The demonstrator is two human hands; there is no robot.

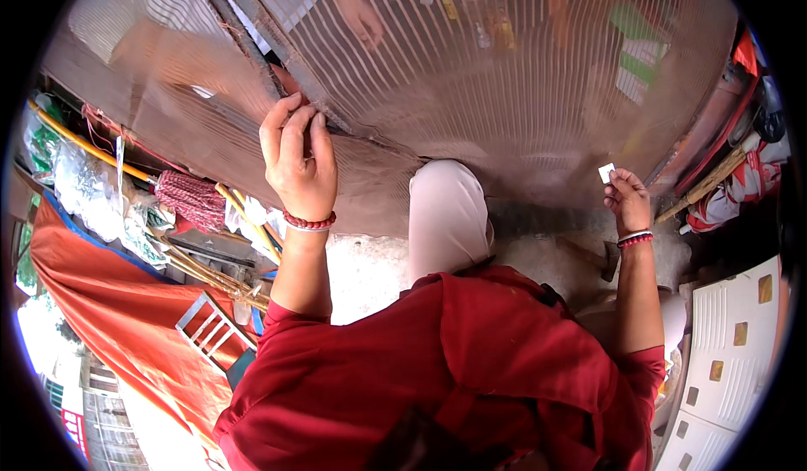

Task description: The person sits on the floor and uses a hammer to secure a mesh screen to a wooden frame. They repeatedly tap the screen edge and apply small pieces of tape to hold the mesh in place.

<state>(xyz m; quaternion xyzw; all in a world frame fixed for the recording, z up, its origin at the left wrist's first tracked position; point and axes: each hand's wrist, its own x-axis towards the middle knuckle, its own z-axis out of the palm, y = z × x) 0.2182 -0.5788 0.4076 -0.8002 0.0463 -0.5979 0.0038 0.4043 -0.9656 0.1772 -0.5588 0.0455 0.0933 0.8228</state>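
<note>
Head view, left hand point(301, 156) near bar edge point(273, 38), right hand point(629, 200) well apart

Frame strip point(279, 44) beyond left grip point(299, 156): rough, metal-looking
Tab point(606, 173) in right grip point(630, 202): matt, card-like
Striped panel point(504, 92) beyond both grips: see-through, softly glossy
Bead bracelet point(308, 220) below left grip: smooth, glossy
Tarpaulin point(118, 303) left of left grip: creased, matt
Shirt point(361, 362) below both grips: matt cloth
</note>
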